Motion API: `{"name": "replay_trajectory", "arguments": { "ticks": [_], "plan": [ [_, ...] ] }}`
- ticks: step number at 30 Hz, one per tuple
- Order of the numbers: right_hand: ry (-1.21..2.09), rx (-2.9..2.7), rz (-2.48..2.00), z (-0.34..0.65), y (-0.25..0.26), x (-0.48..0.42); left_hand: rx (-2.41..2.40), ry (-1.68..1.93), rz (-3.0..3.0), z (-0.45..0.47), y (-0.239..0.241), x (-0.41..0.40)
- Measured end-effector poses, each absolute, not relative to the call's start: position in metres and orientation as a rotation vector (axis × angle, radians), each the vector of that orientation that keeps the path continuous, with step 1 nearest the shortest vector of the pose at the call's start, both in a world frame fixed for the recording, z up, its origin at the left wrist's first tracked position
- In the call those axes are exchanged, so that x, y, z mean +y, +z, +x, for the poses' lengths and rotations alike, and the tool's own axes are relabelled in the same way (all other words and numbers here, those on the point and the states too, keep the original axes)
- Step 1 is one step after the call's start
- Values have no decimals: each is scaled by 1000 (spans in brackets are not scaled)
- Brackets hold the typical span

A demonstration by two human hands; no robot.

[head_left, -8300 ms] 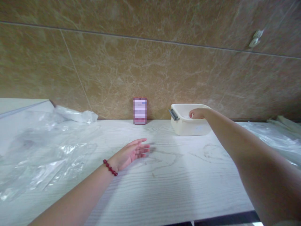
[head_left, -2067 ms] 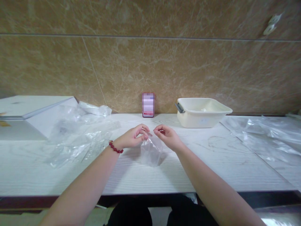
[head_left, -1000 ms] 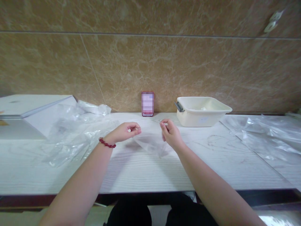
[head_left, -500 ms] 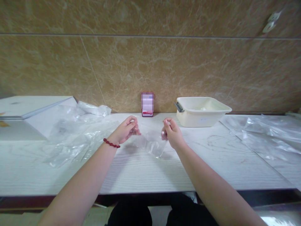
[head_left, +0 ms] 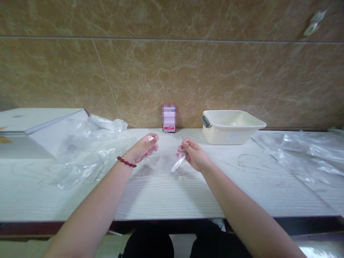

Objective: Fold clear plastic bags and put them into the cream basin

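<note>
Between my hands, above the table, hangs a clear plastic bag [head_left: 163, 157], thin and see-through. My left hand [head_left: 146, 147], with a dark red bead bracelet [head_left: 126, 162] at the wrist, is closed on the bag's left side. On the other side, my right hand [head_left: 194, 154] pinches the bag between thumb and fingers, and a shiny fold slants down from there. The bag's exact outline is hard to make out. Its inside looks see-through, with no contents that I can discern.
Crumpled clear plastic bags [head_left: 88, 154] lie at the left beside a white box [head_left: 34, 132]. More plastic [head_left: 303, 154] spreads on the right. A cream tub [head_left: 225, 134] with a grey handle and a phone [head_left: 169, 118] stand against the tiled wall [head_left: 139, 79]. The white table [head_left: 166, 200] ends at its front edge.
My right hand has shifted slightly left and turned, closer to my left hand. The bag's lower part has swung up and folded. The left hand stays nearly in place.
</note>
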State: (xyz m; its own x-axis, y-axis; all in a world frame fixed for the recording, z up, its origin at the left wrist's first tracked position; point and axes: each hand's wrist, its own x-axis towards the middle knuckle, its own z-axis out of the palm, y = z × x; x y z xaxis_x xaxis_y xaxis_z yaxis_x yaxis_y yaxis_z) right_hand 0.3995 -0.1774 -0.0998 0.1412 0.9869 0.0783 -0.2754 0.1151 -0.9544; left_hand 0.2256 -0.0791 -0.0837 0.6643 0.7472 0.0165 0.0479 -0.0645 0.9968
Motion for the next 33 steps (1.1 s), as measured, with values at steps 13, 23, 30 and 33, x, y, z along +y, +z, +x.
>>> {"name": "replay_trajectory", "arguments": {
  "ticks": [13, 23, 30, 33],
  "plan": [
    [1030, -1037, -1282, 416, -99, -174, 720, 593, 1630, 207, -76, -65],
    [1484, -1114, -1128, 423, -97, -162, 690, 395, 1488, 230, -74, -87],
    [1023, -1126, -1343, 436, -75, -143, 542, 247, 1588, 222, -79, -70],
    [889, -1209, -1451, 445, -59, -141, 539, 195, 1634, 218, -81, -58]
  ]
}}
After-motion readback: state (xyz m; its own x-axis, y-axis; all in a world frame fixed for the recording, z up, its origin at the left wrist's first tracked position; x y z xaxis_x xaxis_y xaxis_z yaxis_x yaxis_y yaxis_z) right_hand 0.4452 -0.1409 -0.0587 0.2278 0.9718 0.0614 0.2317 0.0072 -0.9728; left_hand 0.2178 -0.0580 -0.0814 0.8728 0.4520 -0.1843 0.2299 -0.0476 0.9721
